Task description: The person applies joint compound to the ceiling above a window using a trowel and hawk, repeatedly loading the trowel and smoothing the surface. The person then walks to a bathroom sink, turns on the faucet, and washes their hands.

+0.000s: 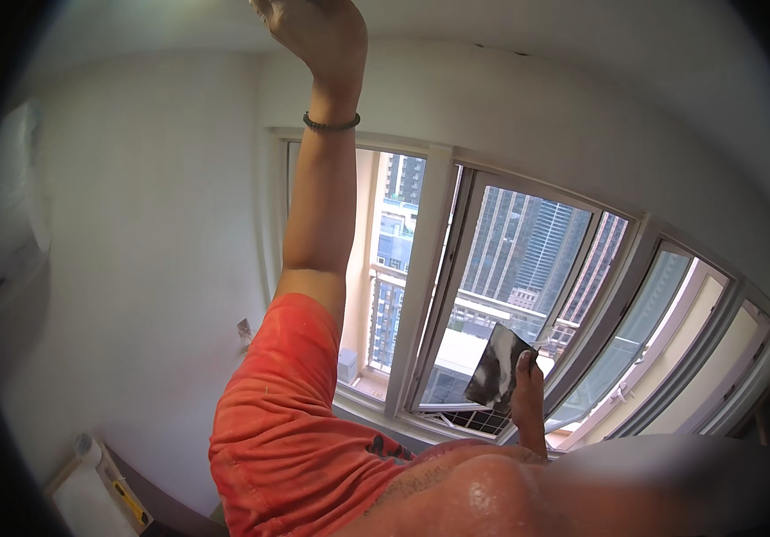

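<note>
My left arm, in an orange sleeve with a dark beaded bracelet (pixel 332 121) at the wrist, reaches straight up toward the white ceiling (pixel 438 22). At the top edge my left hand (pixel 313 31) has its visible fingers curled; the fingertips and anything in them are cut off. Lower down, in front of the window, my right hand (pixel 527 389) grips a dark rectangular putty board (pixel 495 369) by its edge, thumb on its face. Whitish-grey smears lie across the tilted board. Bare skin and orange cloth (pixel 286 430) fill the lower middle, with a blurred patch beside them.
Wide framed windows (pixel 443 295) span the middle and right, one sash standing ajar; high buildings (pixel 528 237) and a balcony railing show outside. A plastic-covered unit (pixel 22 192) hangs on the left wall (pixel 152 224), above a wall box (pixel 243 329). A yellow spirit level (pixel 131 503) lies low at left.
</note>
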Tool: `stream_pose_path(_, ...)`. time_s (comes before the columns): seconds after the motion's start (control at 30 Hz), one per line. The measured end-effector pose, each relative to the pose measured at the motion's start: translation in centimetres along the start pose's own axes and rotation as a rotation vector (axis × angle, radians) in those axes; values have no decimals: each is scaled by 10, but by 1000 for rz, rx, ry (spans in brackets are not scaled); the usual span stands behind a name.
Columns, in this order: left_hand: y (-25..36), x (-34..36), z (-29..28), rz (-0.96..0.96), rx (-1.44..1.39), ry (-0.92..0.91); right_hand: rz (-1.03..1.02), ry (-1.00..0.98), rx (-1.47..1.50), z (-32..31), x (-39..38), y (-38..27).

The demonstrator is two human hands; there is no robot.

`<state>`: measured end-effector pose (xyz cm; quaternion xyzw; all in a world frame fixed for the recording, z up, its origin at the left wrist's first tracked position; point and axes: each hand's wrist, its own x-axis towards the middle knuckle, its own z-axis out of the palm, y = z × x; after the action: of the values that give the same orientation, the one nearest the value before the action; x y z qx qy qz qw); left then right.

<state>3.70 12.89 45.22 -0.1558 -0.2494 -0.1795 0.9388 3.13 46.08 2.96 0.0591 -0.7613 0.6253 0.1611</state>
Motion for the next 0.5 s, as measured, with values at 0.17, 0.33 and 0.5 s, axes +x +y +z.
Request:
stream_pose_path(0.17,-7,9,26,164,125,118,-36,108,34,2,-2,-5)
stream_pose_path(0.33,17,1,60,-30,131,194,12,116,10,-18,-7,4)
stream_pose_path(0.5,58,-31,95,-184,169,185,55,209,12,-39,-26,4)
